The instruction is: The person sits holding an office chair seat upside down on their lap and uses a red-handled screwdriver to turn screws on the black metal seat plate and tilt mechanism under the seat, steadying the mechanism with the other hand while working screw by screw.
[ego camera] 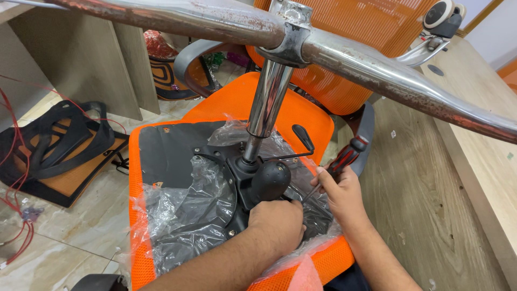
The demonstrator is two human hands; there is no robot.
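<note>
Orange mesh covered the upturned office chair seat (237,102), which lay on the wooden worktop (425,194) with its black underside facing me under crumpled clear plastic wrap (177,210). My left hand (277,223) pressed in a loose fist on the black tilt mechanism (253,186), gripping nothing I could make out. At three o'clock from it, my right hand (339,191) was clenched around a red-and-black screwdriver (347,156), tip angled down into the plate. At twelve o'clock rose the chrome gas cylinder (266,105), meeting the rusty star base (377,70).

A black-and-orange seat frame (59,145) lies beside red wires (16,178).
</note>
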